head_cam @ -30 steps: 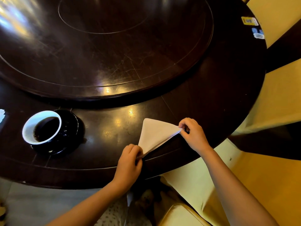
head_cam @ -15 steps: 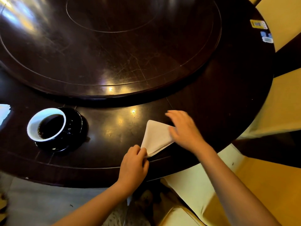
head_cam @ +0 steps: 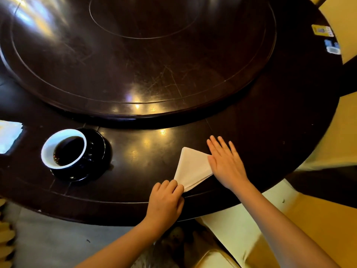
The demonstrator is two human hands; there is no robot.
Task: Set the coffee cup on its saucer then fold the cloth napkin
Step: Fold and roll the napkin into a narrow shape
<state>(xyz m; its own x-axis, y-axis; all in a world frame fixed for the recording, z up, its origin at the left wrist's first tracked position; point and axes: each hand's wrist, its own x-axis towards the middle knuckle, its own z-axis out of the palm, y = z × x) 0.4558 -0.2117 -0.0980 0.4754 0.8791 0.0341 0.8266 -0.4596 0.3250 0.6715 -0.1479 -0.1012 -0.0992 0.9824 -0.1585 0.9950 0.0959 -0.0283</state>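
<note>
A coffee cup (head_cam: 64, 148), black outside and white inside with dark coffee in it, stands on a black saucer (head_cam: 97, 149) at the left of the dark round table (head_cam: 270, 132). The white cloth napkin (head_cam: 192, 167) lies folded into a triangle near the table's front edge. My left hand (head_cam: 165, 202) pinches the napkin's near corner. My right hand (head_cam: 225, 163) lies flat with fingers spread on the table, covering the napkin's right corner.
A large raised turntable (head_cam: 135, 55) fills the table's middle. A white paper (head_cam: 9, 138) lies at the far left edge. Stickers (head_cam: 322, 30) sit on the far right rim. Yellow-covered chairs (head_cam: 328, 142) stand to the right and below.
My right hand let go of the napkin's right corner, opened flat and slid along the cloth to the right. My left hand kept its pinch on the near corner.
</note>
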